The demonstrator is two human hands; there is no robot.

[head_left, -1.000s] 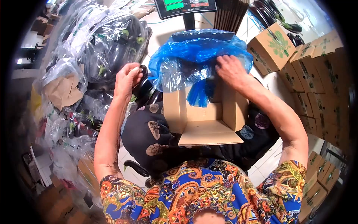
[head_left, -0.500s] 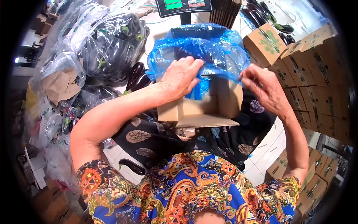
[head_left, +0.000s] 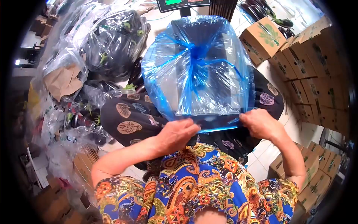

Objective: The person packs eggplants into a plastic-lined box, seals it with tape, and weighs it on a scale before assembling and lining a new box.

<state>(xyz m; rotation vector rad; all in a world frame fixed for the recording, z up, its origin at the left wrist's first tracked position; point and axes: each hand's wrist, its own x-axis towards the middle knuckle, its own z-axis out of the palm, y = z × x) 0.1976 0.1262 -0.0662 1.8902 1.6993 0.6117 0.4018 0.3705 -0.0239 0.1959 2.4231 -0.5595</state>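
Observation:
A translucent blue plastic bag [head_left: 194, 69] is spread over the open cardboard box [head_left: 232, 87], whose flaps show through the film. Its gathered middle sags toward the box's inside. At the near edge, my left hand [head_left: 178, 133] is closed on the bag's rim. My right hand [head_left: 261, 124] pinches the same rim farther right, and the film is stretched taut between both hands. The box sits between my legs, which are in dark patterned cloth [head_left: 128, 116].
Clear plastic bags of eggplants [head_left: 115, 44] lie on the left, with crumpled brown paper [head_left: 63, 80]. A digital scale [head_left: 182, 3] stands behind the box. Printed cartons [head_left: 307, 71] are stacked on the right, with loose eggplants [head_left: 257, 11] beyond them.
Both hands have moved down toward my body, pulling the bag's rim along. The bag was bunched at the back of the box and now covers its opening.

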